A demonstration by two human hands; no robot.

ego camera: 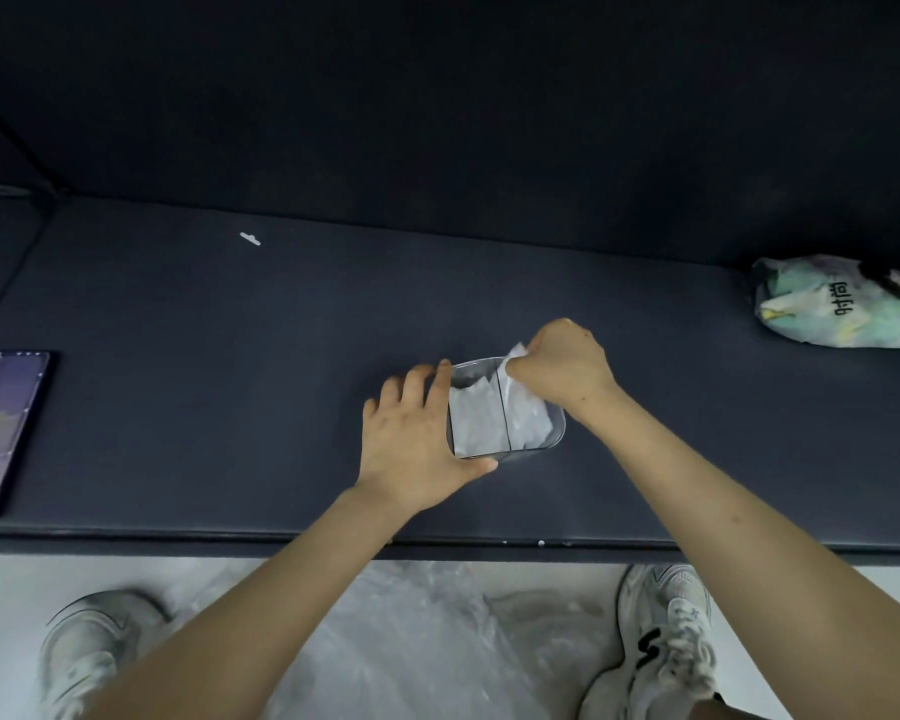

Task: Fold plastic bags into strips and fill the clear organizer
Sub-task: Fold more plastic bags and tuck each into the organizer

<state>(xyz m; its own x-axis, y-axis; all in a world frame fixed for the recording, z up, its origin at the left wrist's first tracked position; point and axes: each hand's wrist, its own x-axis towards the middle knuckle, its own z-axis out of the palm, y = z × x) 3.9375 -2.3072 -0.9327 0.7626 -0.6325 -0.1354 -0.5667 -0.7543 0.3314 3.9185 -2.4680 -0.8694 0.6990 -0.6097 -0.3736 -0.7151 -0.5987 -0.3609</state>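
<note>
On dark table, clear organizer, pale floor

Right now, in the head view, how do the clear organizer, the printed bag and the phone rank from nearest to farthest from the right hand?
1. The clear organizer, in the middle: the right hand is over it, pinching a plastic bag into it.
2. The printed bag, at the table's right end.
3. The phone, at the left edge.
</note>
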